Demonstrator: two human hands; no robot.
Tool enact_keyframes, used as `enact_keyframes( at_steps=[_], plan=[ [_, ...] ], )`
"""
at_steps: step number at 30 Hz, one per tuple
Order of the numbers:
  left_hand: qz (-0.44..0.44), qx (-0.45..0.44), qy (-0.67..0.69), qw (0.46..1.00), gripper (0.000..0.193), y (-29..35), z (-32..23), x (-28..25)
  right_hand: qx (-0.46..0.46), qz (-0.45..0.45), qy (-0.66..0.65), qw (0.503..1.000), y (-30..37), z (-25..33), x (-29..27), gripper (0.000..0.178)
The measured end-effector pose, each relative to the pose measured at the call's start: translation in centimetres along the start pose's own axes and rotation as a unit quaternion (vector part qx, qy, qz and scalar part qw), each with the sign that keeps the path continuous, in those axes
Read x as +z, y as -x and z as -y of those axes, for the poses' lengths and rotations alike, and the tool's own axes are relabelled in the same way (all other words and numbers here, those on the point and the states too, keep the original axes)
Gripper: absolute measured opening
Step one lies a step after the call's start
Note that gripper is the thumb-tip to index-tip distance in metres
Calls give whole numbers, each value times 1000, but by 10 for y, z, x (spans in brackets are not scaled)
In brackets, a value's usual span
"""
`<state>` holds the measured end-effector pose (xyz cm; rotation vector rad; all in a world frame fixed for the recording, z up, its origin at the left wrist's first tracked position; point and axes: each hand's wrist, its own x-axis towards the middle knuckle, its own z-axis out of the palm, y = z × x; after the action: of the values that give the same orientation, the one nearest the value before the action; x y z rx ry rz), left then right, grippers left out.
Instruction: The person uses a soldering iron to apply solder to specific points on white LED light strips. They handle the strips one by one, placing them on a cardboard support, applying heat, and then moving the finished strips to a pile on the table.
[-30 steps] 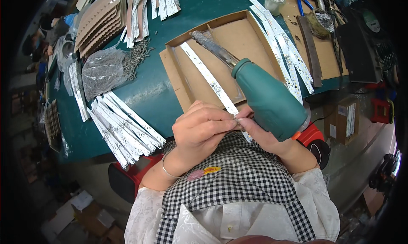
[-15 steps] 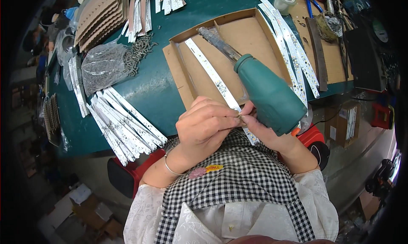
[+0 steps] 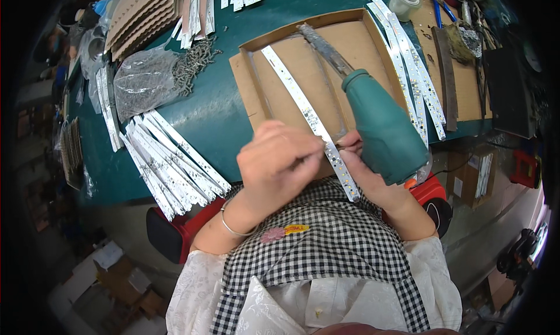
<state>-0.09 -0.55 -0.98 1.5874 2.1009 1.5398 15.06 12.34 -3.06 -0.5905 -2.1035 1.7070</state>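
Observation:
A narrow white LED circuit strip [image 3: 296, 96] slants across a shallow cardboard tray [image 3: 248, 90], its near end reaching over my apron. My right hand [image 3: 370, 174] is closed around a green power tool [image 3: 388, 125] with a long, worn metal shaft pointing into the tray; most of its fingers are hidden behind the tool. Its thumb and a fingertip meet beside the strip's right edge, with a tiny piece between them that is too small to name. My left hand [image 3: 277, 157] is just left of the strip, blurred by motion; what its fingers hold, if anything, is unclear.
More LED strips [image 3: 172, 166] lie fanned out at left, others [image 3: 411, 72] right of the tray. A clear bag [image 3: 146, 81] spills small metal pieces [image 3: 195, 64]. Behind it are stacked cardboard pieces [image 3: 143, 14]. A tape roll [image 3: 404, 2] and hand tools occupy the far right.
My left hand has pulled back leftward from my right fingertips, uncovering more of the strip. The right hand and power tool sit slightly farther right, though the whole view has shifted a little too.

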Motion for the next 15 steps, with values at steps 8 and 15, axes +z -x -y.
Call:
enact_keyframes(
  at_steps=[8,15],
  plan=[
    [-36,-69,-189,979,13,-4,33,-1,-44,-36,-88,995,2,-6,-9,40],
    [-18,-86,-202,975,14,-1,41,4,-21,-23,-97,995,8,-13,-13,44]
  ],
)
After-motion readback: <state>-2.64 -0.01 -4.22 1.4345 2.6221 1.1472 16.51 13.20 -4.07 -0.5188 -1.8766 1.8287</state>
